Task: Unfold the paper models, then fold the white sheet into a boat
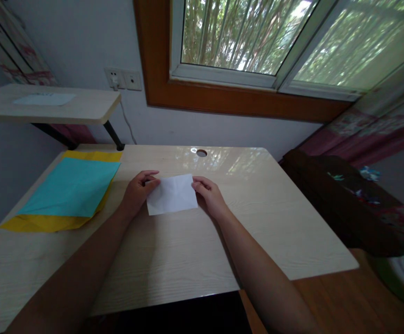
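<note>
My left hand (pixel 137 190) and right hand (pixel 210 195) pinch one white paper (pixel 172 195); two coloured sheets, turquoise sheet (pixel 71 188) over yellow sheet (pixel 45 222), lie left.

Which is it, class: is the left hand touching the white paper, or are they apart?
Touching. The head view shows the left hand with fingertips lying over the white paper at its left edge.

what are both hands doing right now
left hand: fingers pinched on the left edge of the white paper lying on the desk.
right hand: fingers curled on the paper's right edge.
</note>
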Available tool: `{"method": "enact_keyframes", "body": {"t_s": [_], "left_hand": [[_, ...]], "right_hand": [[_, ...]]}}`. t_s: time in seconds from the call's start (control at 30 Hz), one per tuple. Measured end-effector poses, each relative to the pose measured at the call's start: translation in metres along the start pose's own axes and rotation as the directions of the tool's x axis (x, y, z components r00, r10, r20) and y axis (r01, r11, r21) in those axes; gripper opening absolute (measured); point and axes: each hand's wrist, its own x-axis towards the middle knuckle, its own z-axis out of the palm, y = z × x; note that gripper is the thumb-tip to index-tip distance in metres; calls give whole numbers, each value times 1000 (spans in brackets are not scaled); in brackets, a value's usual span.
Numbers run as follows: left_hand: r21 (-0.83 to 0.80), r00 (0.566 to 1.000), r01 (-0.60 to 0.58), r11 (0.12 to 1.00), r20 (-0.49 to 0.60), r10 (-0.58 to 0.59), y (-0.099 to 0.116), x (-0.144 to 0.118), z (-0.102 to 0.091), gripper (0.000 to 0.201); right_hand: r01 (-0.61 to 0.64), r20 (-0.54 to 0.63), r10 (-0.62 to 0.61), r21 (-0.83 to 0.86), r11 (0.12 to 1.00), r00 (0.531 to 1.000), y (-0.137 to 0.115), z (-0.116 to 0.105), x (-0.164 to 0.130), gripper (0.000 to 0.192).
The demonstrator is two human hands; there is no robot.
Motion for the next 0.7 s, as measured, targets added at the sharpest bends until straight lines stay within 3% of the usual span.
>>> {"method": "enact_keyframes", "body": {"t_s": [0.13, 0.27, 0.47, 0.7], "left_hand": [[-13, 997, 23, 1000, -68, -24, 1, 1, 0, 52], [-10, 993, 63, 998, -104, -64, 4, 0, 1, 53], [-113, 989, 95, 989, -99, -107, 8, 1, -1, 49], [-194, 968, 4, 981, -243, -52, 4, 4, -2, 29]], "right_hand": [[-15, 84, 22, -93, 996, 996, -2, 2, -3, 33], [45, 123, -20, -211, 976, 992, -4, 4, -5, 33], [83, 108, -54, -284, 955, 993, -2, 2, -3, 34], [86, 48, -76, -266, 960, 996, 0, 1, -3, 30]]}}
